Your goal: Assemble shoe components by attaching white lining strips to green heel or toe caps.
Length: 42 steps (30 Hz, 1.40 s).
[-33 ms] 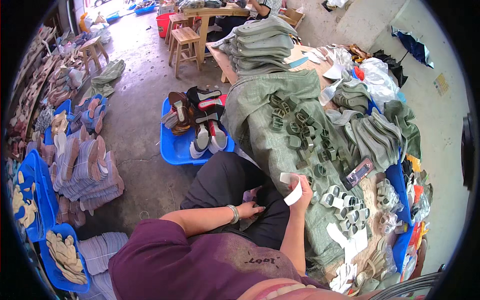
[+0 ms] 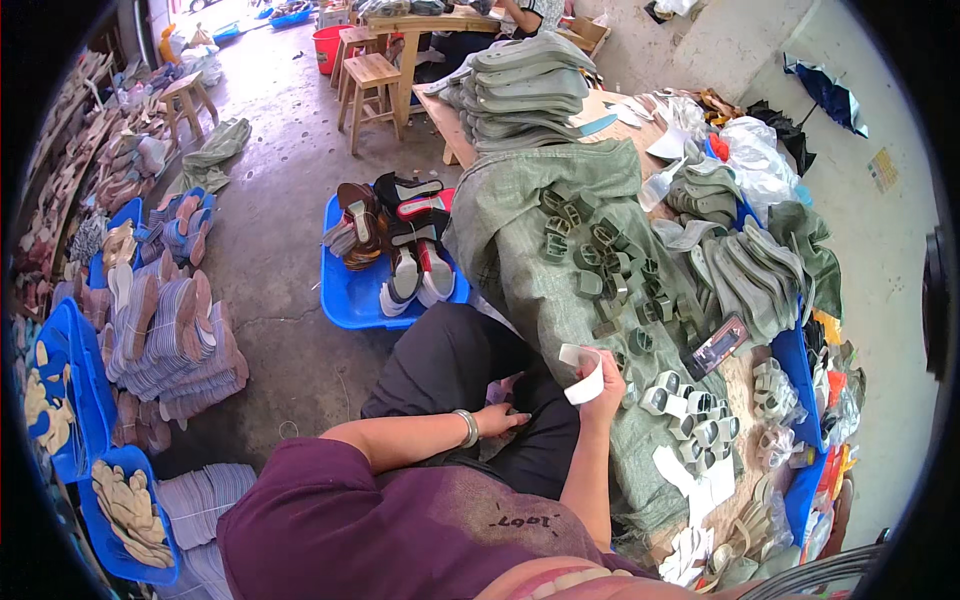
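My right hand [image 2: 604,390] is raised at the edge of the cloth-covered table, pinching a curved white strip [image 2: 585,385] that loops out to the left. In my lap, against the dark trousers, my left hand [image 2: 495,420] is closed, a bracelet at its wrist; what it holds, if anything, is hidden. Just right of my right hand lie rows of small white bands with dark undersides [image 2: 690,405]. Farther up the cloth sit several curled dark green bands [image 2: 605,255]. Flat white pieces [image 2: 700,485] lie nearer to me.
A green-grey cloth [image 2: 510,240] drapes the table, with stacked grey soles [image 2: 530,90] behind it. A phone [image 2: 718,345] lies at right. Blue tubs, one holding shoes [image 2: 405,250], and stacked insoles [image 2: 180,340] stand on the floor. Another person [image 2: 520,20] sits at the far table.
The white strip in my right hand has tilted, its lower end slightly higher. My left hand stays in my lap.
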Each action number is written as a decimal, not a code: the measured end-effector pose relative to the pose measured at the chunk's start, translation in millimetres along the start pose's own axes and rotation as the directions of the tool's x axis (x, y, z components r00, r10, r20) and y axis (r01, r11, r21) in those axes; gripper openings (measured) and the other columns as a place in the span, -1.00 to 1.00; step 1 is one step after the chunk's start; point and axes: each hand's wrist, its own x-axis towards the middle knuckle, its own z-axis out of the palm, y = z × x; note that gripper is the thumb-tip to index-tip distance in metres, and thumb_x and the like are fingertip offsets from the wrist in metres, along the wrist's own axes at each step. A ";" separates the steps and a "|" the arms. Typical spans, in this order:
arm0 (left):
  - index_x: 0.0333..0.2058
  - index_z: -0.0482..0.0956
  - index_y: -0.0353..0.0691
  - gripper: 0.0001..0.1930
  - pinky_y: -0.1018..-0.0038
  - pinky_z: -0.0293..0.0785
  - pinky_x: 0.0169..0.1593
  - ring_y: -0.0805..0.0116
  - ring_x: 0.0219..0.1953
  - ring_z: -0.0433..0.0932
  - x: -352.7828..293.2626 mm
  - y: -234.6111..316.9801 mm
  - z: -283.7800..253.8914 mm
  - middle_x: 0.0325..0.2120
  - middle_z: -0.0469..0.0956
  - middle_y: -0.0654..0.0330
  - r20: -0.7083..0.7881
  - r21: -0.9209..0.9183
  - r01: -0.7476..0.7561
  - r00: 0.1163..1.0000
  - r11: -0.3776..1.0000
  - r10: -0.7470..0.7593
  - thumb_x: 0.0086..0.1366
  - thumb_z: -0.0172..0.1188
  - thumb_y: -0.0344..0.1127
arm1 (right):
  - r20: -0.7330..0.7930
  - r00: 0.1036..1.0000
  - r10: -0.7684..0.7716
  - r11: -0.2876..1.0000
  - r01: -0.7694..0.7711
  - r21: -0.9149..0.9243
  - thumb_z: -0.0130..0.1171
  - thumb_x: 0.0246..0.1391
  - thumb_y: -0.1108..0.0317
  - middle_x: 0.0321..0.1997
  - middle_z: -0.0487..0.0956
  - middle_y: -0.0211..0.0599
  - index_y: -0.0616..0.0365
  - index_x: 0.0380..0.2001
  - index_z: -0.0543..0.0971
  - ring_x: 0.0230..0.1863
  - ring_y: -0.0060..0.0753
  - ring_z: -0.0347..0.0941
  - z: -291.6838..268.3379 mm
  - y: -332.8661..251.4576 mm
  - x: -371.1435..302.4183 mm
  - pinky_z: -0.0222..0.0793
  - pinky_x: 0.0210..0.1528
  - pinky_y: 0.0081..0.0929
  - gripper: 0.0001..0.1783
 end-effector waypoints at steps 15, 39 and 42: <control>-0.07 0.35 -0.46 -0.24 0.43 0.46 -0.41 0.32 -0.45 0.54 -11.6 10.8 2.9 -0.40 0.52 0.00 -0.047 0.036 0.012 0.999 0.999 -0.010 0.16 0.04 0.27 | 0.033 0.996 0.082 0.981 -0.087 0.173 0.21 0.00 0.39 -0.33 0.49 -0.35 0.31 -0.28 0.53 -0.41 -0.58 0.39 -4.2 -1.7 -1.8 0.30 -0.36 -0.67 -0.76; -0.13 0.38 -0.31 -0.40 0.51 0.44 -0.37 0.43 -0.46 0.49 -23.9 9.4 4.2 -0.44 0.51 0.15 0.002 -0.105 -0.024 1.000 0.994 0.024 0.24 -0.03 0.21 | -0.057 0.995 0.087 0.977 -0.074 0.201 0.21 0.00 0.44 -0.37 0.48 -0.37 0.32 -0.26 0.52 -0.46 -0.59 0.37 5.9 -13.1 -6.6 0.29 -0.39 -0.68 -0.78; -0.08 0.39 -0.32 -0.35 0.51 0.43 -0.40 0.43 -0.41 0.52 -39.8 20.1 -6.9 -0.40 0.53 0.15 0.122 -0.024 -0.045 0.991 0.999 0.048 0.21 -0.01 0.24 | -0.069 0.992 0.105 0.959 -0.083 0.269 0.23 -0.03 0.42 -0.34 0.51 -0.37 0.26 -0.24 0.52 -0.44 -0.60 0.37 5.2 -12.7 -10.4 0.29 -0.40 -0.68 -0.74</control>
